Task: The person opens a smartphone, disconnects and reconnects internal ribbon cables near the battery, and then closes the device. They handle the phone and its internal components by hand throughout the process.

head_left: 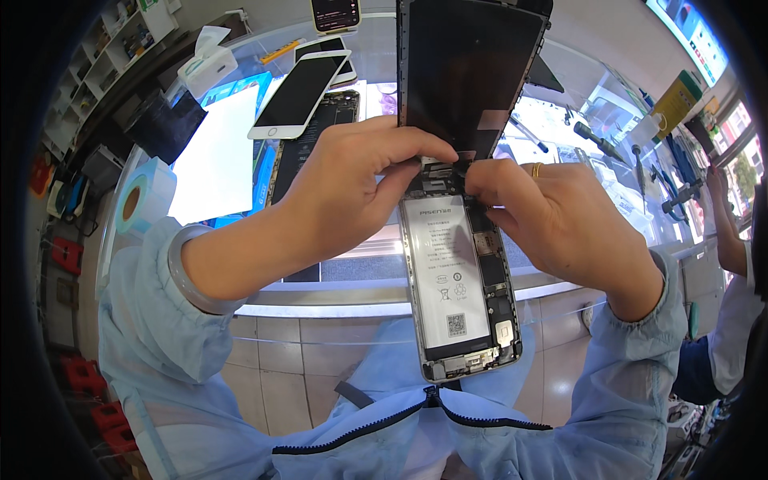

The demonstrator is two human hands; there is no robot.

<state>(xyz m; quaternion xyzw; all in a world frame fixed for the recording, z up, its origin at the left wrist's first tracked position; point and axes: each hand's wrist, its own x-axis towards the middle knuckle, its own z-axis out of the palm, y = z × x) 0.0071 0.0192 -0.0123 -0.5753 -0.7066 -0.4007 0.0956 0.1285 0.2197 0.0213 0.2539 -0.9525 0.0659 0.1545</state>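
An opened phone (446,272) stands tilted in the middle, white battery and inner parts exposed, with its dark screen assembly (468,64) raised from the top end. My left hand (352,188) is closed on the phone at that top joint, thumb and index finger at the small parts there. My right hand (548,224) has its fingers curled at the right side of the same joint; what its fingertips hold, if anything, is hidden. Behind my left hand lie another opened phone (316,124), a white phone (292,92) and a white sheet (216,152).
On the glass counter (360,308) are a tape roll (144,196), black container (164,128), tissue pack (206,64), several tools (600,140) and a yellow bottle (676,104). A monitor (686,36) is at the upper right. Another person's arm (724,224) shows at the far right.
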